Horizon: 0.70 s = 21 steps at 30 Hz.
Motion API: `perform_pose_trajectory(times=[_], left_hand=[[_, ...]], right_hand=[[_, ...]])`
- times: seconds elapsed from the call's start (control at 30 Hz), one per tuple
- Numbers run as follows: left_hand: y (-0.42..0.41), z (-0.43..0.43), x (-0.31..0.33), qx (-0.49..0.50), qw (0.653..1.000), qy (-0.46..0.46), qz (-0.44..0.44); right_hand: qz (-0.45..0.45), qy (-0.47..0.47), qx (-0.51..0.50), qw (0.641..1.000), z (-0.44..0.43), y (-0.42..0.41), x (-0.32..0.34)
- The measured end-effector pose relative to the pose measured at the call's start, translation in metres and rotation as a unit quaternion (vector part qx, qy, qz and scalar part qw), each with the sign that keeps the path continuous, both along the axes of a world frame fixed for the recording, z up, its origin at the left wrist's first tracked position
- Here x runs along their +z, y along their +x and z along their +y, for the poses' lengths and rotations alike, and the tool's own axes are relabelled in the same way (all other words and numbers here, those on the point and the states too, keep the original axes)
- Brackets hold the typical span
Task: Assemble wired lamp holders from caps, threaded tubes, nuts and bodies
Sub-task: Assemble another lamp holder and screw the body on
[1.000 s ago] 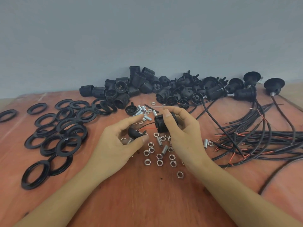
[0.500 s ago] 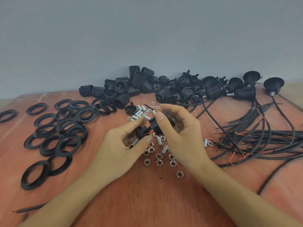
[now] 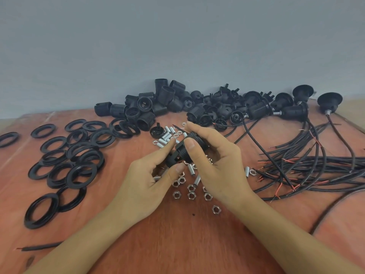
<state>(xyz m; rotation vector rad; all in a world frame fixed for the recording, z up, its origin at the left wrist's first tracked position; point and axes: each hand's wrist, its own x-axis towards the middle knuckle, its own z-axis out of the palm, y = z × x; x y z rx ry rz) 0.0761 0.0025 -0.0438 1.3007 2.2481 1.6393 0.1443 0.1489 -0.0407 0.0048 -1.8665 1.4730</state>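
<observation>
My left grip (image 3: 146, 182) pinches the black cap (image 3: 170, 162) between thumb and forefinger; my right grip (image 3: 219, 163) wraps the threaded body (image 3: 179, 150), the two parts touching. My fingers hide their joint. Nuts (image 3: 191, 195) lie on the tabletop (image 3: 177, 244) just beneath both grips.

Only one view is given, taken from the wearer's head. It is pitched forward and down, close over the counter (image 3: 177, 244), whose far edge and the wall (image 3: 177, 36) are faced at 12 o'clock.
</observation>
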Motion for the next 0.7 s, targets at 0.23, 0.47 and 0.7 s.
perform_pose_trajectory(times=[0.23, 0.47, 0.7], left_hand=[[0.002, -0.001, -0.001, 0.011, 0.999, -0.019, 0.024], [-0.005, -0.003, 0.000, -0.022, 0.999, -0.034, -0.029], [-0.005, 0.001, 0.005, -0.019, 0.947, 0.088, -0.307]], right_hand=[[0.006, 0.031, 0.006, 0.999, 0.000, 0.000, -0.001], [-0.076, 0.008, 0.068, 0.995, 0.007, -0.002, 0.001], [-0.134, -0.073, 0.115, 0.982, 0.022, -0.003, 0.008]])
